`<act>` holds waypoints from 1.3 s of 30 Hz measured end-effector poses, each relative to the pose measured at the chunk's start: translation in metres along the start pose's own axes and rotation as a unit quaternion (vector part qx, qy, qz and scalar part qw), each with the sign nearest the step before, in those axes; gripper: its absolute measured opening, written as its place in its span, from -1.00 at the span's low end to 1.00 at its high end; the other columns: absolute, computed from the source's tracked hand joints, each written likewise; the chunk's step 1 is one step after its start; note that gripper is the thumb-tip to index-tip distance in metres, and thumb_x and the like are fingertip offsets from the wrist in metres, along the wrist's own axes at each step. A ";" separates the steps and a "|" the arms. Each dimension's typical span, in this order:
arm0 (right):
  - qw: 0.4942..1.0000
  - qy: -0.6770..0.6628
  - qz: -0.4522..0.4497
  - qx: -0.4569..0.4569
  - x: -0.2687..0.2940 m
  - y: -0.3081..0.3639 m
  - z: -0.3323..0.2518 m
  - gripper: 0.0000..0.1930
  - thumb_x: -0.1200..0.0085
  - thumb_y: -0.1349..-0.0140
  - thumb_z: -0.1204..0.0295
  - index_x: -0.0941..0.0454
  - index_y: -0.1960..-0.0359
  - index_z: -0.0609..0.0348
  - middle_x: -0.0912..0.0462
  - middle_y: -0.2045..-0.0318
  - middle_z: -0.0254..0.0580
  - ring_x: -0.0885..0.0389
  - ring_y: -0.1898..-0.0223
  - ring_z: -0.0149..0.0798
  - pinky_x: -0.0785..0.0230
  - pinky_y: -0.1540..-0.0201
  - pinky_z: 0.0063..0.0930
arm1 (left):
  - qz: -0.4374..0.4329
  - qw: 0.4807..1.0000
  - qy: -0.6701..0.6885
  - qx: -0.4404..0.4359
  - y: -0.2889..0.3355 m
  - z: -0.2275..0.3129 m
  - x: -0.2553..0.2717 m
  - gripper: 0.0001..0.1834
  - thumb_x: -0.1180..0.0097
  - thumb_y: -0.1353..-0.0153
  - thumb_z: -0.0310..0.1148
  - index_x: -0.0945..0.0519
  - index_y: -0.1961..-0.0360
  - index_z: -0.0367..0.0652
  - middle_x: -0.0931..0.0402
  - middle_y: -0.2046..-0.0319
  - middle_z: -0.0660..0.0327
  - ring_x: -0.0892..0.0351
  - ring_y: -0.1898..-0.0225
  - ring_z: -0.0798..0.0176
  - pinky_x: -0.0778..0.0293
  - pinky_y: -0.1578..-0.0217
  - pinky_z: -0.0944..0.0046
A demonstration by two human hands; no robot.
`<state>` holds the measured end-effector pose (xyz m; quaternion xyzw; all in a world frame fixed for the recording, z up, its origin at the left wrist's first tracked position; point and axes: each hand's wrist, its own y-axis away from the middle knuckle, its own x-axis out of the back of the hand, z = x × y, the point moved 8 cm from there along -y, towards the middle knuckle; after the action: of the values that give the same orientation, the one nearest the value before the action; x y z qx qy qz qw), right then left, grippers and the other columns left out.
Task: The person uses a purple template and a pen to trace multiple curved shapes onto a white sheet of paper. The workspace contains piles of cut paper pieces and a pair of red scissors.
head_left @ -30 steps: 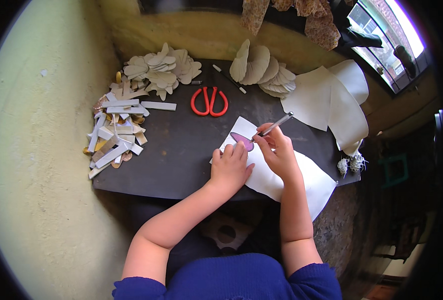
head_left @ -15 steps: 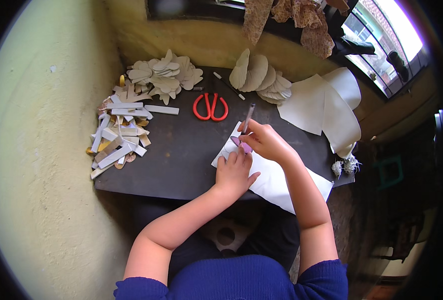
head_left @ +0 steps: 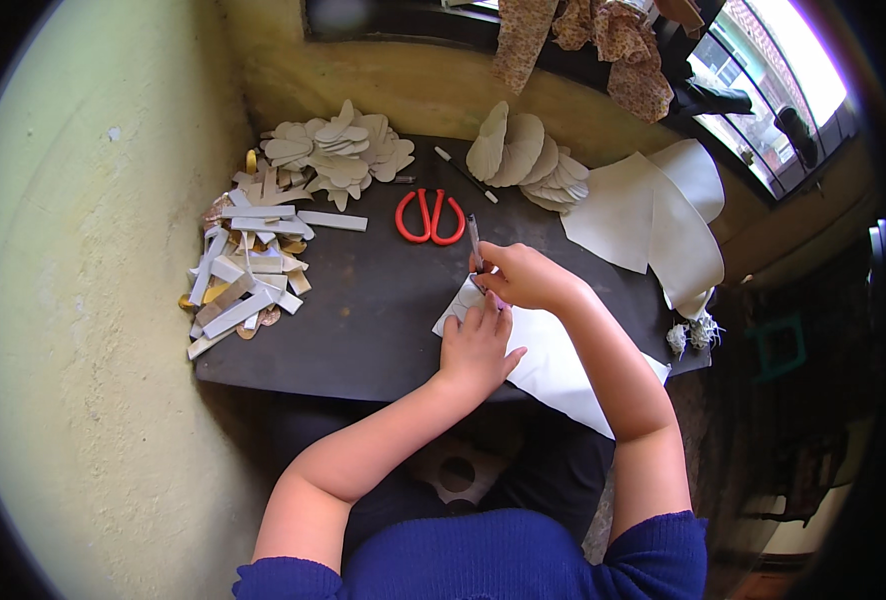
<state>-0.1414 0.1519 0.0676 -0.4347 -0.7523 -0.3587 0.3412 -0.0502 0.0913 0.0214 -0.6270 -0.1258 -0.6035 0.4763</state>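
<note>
My right hand grips a pen, held nearly upright over the far left part of a white sheet. Beneath my fingers shows a small purple flat piece, mostly covered. My left hand lies on the sheet with its fingers stretched out, fingertips against the purple piece, thumb spread to the right. Faint curved lines are visible on the sheet beside my left fingertips. The pen's tip is hard to make out behind my fingers. Beyond my hands lie red-handled scissors.
On the dark table, strips and offcuts are heaped at left. Behind stand piles of pale rounded cutouts and oval pieces. A second pen lies between them. Large pale sheets and frayed white tufts sit at right.
My right hand and the pen have moved left along the purple piece, which is now more hidden. My left hand still presses on the sheet. The whole view has shifted slightly.
</note>
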 end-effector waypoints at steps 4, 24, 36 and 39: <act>1.000 0.002 -0.014 -0.017 -0.002 -0.001 0.000 -0.82 -0.07 -0.27 0.42 -0.50 0.11 0.14 -0.71 0.26 -0.02 -0.68 0.24 0.06 -0.49 0.19 -0.15 | 0.000 1.000 -0.007 0.001 0.000 0.000 0.000 -0.30 -0.13 -0.15 0.15 -0.49 -0.17 -0.14 -0.42 -0.14 0.09 -0.39 0.09 0.15 -0.31 0.17 0.09; 0.999 -0.001 0.021 0.034 0.002 0.005 -0.001 -0.83 -0.11 -0.25 0.41 -0.54 0.15 0.11 -0.72 0.25 -0.09 -0.69 0.33 0.00 -0.50 0.24 -0.20 | -0.032 0.999 0.016 0.005 -0.002 -0.002 -0.002 -0.33 -0.13 -0.17 0.12 -0.49 -0.16 -0.12 -0.39 -0.18 0.07 -0.41 0.11 0.13 -0.33 0.17 0.07; 0.997 0.004 0.046 0.058 0.003 0.005 -0.013 -0.86 -0.11 -0.24 0.40 -0.55 0.19 0.08 -0.72 0.28 -0.11 -0.67 0.34 0.02 -0.48 0.26 -0.17 | -0.032 0.999 0.007 0.008 -0.001 -0.004 0.000 -0.33 -0.15 -0.15 0.12 -0.49 -0.16 -0.10 -0.36 -0.18 0.07 -0.39 0.08 0.12 -0.32 0.15 0.06; 0.996 0.011 0.053 0.070 0.001 0.007 -0.004 -0.86 -0.13 -0.25 0.42 -0.55 0.18 0.08 -0.72 0.36 -0.10 -0.69 0.37 -0.04 -0.49 0.29 -0.23 | -0.047 0.999 0.011 0.008 -0.002 -0.002 -0.001 -0.33 -0.15 -0.15 0.12 -0.49 -0.16 -0.09 -0.36 -0.19 0.08 -0.39 0.07 0.12 -0.32 0.15 0.07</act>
<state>-0.1349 0.1520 0.0721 -0.4455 -0.7476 -0.2913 0.3972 -0.0535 0.0914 0.0208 -0.6102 -0.1543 -0.6307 0.4540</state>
